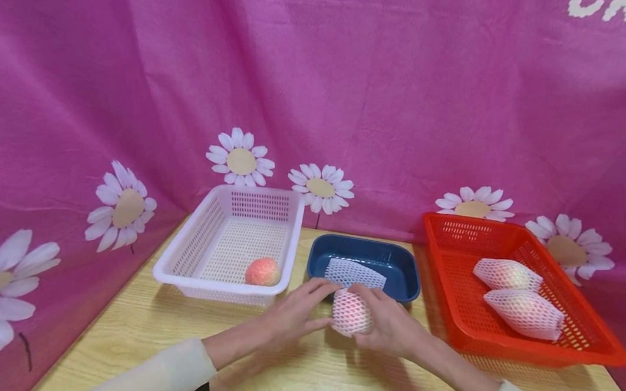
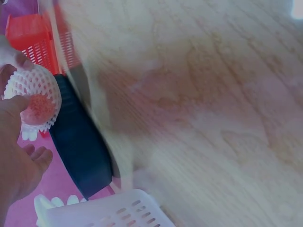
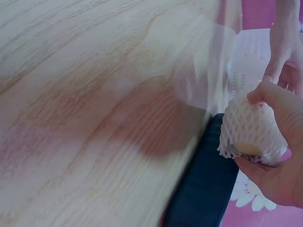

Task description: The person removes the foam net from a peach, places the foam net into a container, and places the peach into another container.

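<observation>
A peach in a white foam net (image 1: 349, 313) is held above the table, just in front of the dark blue basin. My right hand (image 1: 389, 324) grips it from the right, with fingers and thumb around the net. From the left, my left hand (image 1: 292, 314) reaches to the same peach. In the left wrist view its thumb (image 2: 16, 105) touches the net, while the other fingers are relaxed, off the fruit. Bare pink skin of the peach (image 2: 40, 109) shows through the net's open end there. An unfilled foam net (image 1: 354, 273) lies inside the dark blue basin (image 1: 411, 273).
At the left stands a white basket (image 1: 163, 277) holding one bare peach (image 1: 263, 272). A red basket (image 1: 446, 306) at the right holds two netted peaches (image 1: 523, 313). All stand on a wooden table (image 1: 280, 374) before a magenta curtain (image 1: 393, 97) with daisies.
</observation>
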The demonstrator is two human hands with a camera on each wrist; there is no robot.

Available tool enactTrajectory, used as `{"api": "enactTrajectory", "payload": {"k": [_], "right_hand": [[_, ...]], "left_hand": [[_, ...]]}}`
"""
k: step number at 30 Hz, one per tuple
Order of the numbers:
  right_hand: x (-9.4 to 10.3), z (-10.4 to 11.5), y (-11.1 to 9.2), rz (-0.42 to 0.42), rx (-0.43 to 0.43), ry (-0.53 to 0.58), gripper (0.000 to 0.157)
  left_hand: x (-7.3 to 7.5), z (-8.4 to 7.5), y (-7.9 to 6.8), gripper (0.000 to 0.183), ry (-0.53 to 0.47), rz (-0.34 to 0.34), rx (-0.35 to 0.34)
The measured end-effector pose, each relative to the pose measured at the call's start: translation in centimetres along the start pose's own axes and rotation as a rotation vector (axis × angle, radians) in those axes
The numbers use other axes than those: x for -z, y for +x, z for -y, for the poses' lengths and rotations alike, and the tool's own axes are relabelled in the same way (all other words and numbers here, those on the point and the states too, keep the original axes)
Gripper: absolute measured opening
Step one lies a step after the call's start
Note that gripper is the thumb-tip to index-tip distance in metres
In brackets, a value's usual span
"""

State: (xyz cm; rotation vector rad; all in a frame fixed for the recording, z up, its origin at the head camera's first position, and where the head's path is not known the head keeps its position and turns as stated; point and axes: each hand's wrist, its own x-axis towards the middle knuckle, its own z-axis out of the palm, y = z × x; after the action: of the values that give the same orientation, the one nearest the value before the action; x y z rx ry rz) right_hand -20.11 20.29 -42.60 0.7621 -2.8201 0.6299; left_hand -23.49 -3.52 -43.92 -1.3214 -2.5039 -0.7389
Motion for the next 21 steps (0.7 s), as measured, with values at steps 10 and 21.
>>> {"api": "enactTrajectory", "payload": {"k": [10,21], "right_hand": [[1.8,0.1,0.1,-0.062,0.004,-0.011,0.079],[4.0,-0.2,0.5,-0.111,0.039,-0.022,0.083]], "left_hand": [[1.1,-0.2,0.7,0.06,0.008,-0.071,-0.04],[2.3,-0.5,1.9,0.05,0.002,-0.149,-0.101]]}}
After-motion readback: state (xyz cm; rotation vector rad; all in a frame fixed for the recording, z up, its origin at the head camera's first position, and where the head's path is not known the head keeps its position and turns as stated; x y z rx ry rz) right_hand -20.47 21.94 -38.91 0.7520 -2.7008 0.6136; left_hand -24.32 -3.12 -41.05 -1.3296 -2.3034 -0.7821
